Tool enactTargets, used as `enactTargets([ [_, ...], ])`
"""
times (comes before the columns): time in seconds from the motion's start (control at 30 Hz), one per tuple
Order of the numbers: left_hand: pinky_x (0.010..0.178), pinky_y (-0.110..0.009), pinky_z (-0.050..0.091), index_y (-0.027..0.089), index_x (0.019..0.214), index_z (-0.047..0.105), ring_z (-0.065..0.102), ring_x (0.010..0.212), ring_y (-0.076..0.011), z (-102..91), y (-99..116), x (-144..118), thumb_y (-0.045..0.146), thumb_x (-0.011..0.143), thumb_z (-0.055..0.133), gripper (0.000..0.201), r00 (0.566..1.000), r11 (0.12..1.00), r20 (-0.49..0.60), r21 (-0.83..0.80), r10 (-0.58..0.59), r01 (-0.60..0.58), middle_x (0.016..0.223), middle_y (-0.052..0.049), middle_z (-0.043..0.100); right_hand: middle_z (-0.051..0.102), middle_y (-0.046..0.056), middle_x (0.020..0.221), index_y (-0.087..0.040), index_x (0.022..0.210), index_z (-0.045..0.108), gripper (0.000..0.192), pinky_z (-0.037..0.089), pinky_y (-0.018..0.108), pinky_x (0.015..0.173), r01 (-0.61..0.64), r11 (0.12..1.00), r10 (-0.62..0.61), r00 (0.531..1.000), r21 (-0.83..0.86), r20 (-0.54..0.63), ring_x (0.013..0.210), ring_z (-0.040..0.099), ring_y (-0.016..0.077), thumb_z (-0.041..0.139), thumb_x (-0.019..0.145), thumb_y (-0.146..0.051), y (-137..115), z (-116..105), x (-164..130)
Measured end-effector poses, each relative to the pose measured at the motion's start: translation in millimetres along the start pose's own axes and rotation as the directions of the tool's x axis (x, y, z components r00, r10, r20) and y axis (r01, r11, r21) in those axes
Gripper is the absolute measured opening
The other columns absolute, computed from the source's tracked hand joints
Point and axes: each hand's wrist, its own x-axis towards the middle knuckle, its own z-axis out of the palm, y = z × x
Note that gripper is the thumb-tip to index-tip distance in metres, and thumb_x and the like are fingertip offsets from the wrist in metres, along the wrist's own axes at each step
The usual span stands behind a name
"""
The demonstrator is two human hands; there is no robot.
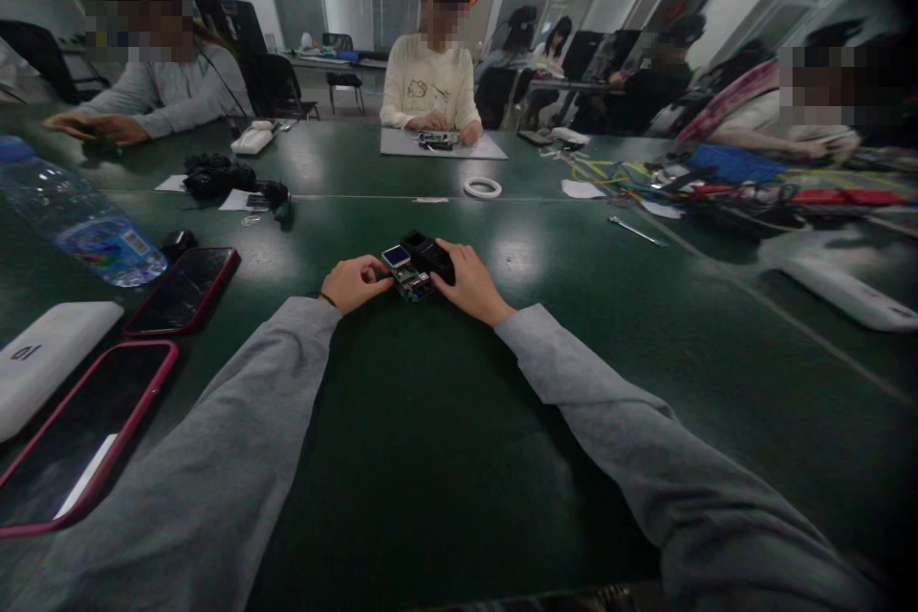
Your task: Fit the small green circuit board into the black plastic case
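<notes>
A small green circuit board (410,281) with a little blue-white screen (395,255) lies on the dark green table (445,459), partly set against a black plastic casing (428,254). My left hand (353,282) pinches the board's left edge with thumb and fingertips. My right hand (471,284) grips the black casing from the right. Both forearms in grey sleeves reach forward from the near edge. Whether board and casing are joined is hidden by my fingers.
Two phones in red cases (184,290) (78,435), a white power bank (44,356) and a water bottle (76,222) lie at left. A white tape ring (482,187), a metal tool (637,230), cables and a white device (850,292) lie beyond. Other people sit across the table.
</notes>
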Motion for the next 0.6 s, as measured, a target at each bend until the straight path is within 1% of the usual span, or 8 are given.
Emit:
enactTargets([
  [0.1,0.054,-0.024,0.035,0.018,0.084,0.061,0.050,0.054,-0.0100,0.7,-6.1,1.7,0.046,0.071,0.064,0.030,0.992,0.997,-0.101,0.019,-0.073,0.075,0.059,0.003,0.058,0.052,0.013,0.116,-0.015,0.136,0.038,0.056,0.043,0.050,0.095,0.006,0.999,-0.008,0.998,-0.039,-0.056,0.108,0.047,0.0297,0.053,0.084,-0.030,0.8,-0.3,-0.3],
  [0.17,0.054,-0.024,0.035,0.018,0.084,0.060,0.051,0.055,-0.0105,1.5,-10.4,3.0,0.045,0.071,0.064,0.030,0.986,0.995,-0.133,0.004,-0.100,0.101,0.061,0.002,0.059,0.052,0.013,0.112,-0.014,0.134,0.040,0.054,0.044,0.050,0.094,0.017,0.998,-0.021,0.998,-0.057,-0.065,0.106,0.048,0.0292,0.052,0.083,-0.029,1.8,0.3,-0.3],
  [0.33,0.054,-0.024,0.037,0.019,0.085,0.060,0.053,0.057,-0.0112,1.3,-12.6,3.7,0.046,0.072,0.063,0.030,0.991,0.995,-0.093,-0.008,-0.099,0.099,0.063,0.001,0.061,0.051,0.013,0.111,-0.014,0.134,0.040,0.054,0.043,0.050,0.093,0.040,0.997,-0.043,0.998,-0.060,-0.049,0.104,0.047,0.0290,0.051,0.084,-0.029,1.9,1.8,0.3],
  [0.47,0.055,-0.025,0.037,0.019,0.085,0.060,0.053,0.058,-0.0113,0.2,-9.7,3.3,0.046,0.073,0.063,0.030,0.991,0.995,-0.084,0.001,-0.101,0.102,0.064,0.001,0.061,0.050,0.014,0.114,-0.016,0.137,0.036,0.056,0.043,0.051,0.092,0.045,0.998,-0.046,0.999,-0.048,-0.024,0.105,0.046,0.0299,0.050,0.084,-0.029,0.6,1.7,0.8],
  [0.6,0.055,-0.025,0.037,0.019,0.086,0.060,0.054,0.058,-0.0114,-0.1,-8.1,3.5,0.046,0.074,0.062,0.029,0.993,0.996,-0.077,0.008,-0.088,0.089,0.064,0.001,0.061,0.048,0.015,0.117,-0.014,0.138,0.034,0.057,0.044,0.050,0.091,0.039,0.996,-0.040,0.999,-0.075,-0.011,0.107,0.044,0.0302,0.049,0.085,-0.028,1.1,2.6,0.5],
])
